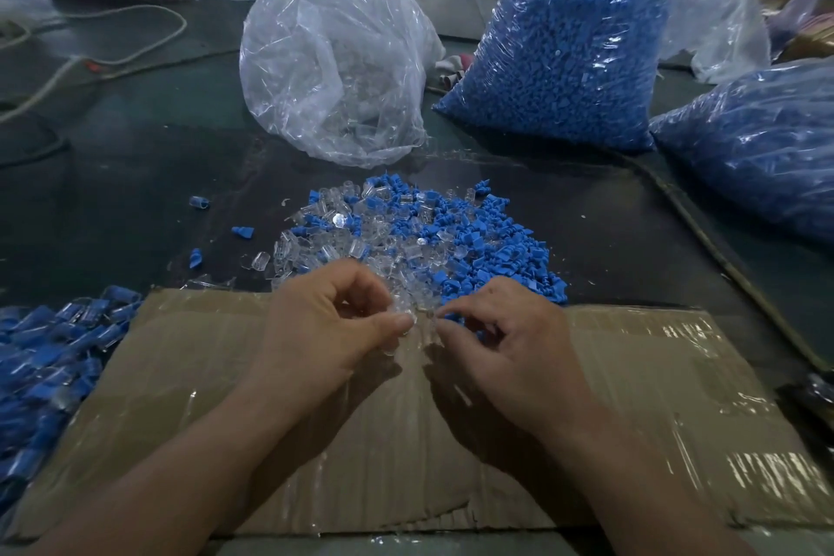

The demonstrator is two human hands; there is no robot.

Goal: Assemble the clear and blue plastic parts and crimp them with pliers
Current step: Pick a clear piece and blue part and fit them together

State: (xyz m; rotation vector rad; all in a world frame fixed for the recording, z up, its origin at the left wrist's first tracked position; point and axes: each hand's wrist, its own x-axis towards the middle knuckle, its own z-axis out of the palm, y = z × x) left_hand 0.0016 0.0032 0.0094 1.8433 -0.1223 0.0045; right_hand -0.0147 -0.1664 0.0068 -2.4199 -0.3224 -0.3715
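The left hand [325, 325] pinches a clear part [403, 315] between thumb and forefinger. The right hand [505, 339], fingers curled, pinches a blue part [452, 317] that they mostly hide. Both hover over a taped cardboard sheet [632, 375] on the bench [113, 194]. Just beyond lies a mixed pile [406, 235] of clear and blue parts. Joined pieces [49, 352] at the left are cut off by the frame's edge.

Dim, bluish indoor light falls from above and ahead. The left hand [329, 325] and right hand [505, 330] cast soft shadows toward the viewer on the glossy cardboard [189, 357] beneath. Glare streaks the cardboard right of the right hand, and the clear bag [334, 63] beyond the left hand. Far corners bend and blur.
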